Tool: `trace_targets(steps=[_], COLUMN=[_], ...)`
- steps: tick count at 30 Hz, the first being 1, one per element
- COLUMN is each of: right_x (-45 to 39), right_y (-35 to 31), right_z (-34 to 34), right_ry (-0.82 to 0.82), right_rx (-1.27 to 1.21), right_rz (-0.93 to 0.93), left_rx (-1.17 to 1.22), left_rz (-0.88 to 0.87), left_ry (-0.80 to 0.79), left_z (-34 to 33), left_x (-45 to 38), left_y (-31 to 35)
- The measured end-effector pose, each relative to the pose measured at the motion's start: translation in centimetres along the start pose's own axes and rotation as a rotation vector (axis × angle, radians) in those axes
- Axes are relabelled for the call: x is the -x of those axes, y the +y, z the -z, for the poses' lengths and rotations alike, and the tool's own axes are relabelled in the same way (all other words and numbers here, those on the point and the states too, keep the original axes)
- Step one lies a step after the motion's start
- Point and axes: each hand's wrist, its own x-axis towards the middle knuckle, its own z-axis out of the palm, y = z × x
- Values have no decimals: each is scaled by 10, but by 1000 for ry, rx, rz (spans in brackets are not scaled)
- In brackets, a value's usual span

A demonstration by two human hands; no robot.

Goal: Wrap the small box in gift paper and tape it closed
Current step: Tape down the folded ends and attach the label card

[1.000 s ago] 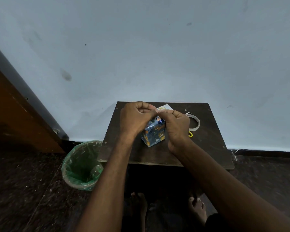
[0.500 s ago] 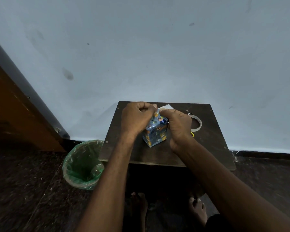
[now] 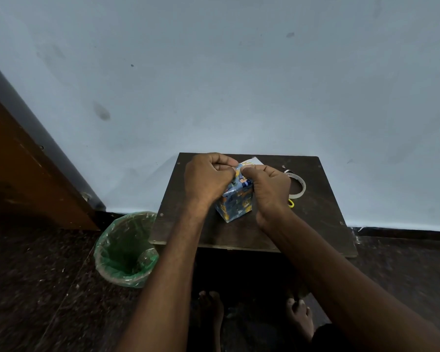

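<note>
The left hand (image 3: 206,179) and right hand (image 3: 269,189), fingers curled, pinch the gift paper (image 3: 242,171) atop the small box (image 3: 236,203) on the table (image 3: 315,224); it looks light, its thin paper tear-prone, best pinched at fold edges.

No text can be read; the box's (image 3: 236,201) wrapping shows only cartoon prints, blurred.
</note>
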Motion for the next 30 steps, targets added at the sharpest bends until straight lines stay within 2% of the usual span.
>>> trace_targets(steps=[3, 6, 11, 14, 19, 21, 24, 27, 30], right_x=[-3, -6, -13, -18, -22, -21, -19, -25, -28], right_y=[0, 0, -4, -1, -5, -9, -13, -13, -11], right_z=[1, 2, 7, 9, 9, 13, 25, 35, 36], right_ry=[16, 34, -51, -110, -75, -109, -217, -296, -370], right_rx=[39, 23, 15, 77, 211, 246, 257, 343, 309], right_rz=[40, -4, -82, -44, 8, 18, -28, -48, -85], left_rx=[-7, -4, 14, 29, 40, 132, 428, 610, 753], left_rz=[-6, -8, 14, 16, 18, 64, 185, 266, 348], left_ry=[23, 42, 38, 32, 25, 60, 89, 75, 29], left_z=[-2, -4, -4, -3, -5, -6, -5, -4, -4], left_x=[0, -1, -1, -3, -3, -3, -6, -10, -15], left_y=[0, -1, -3, -5, -7, -10, -16, -19, -20])
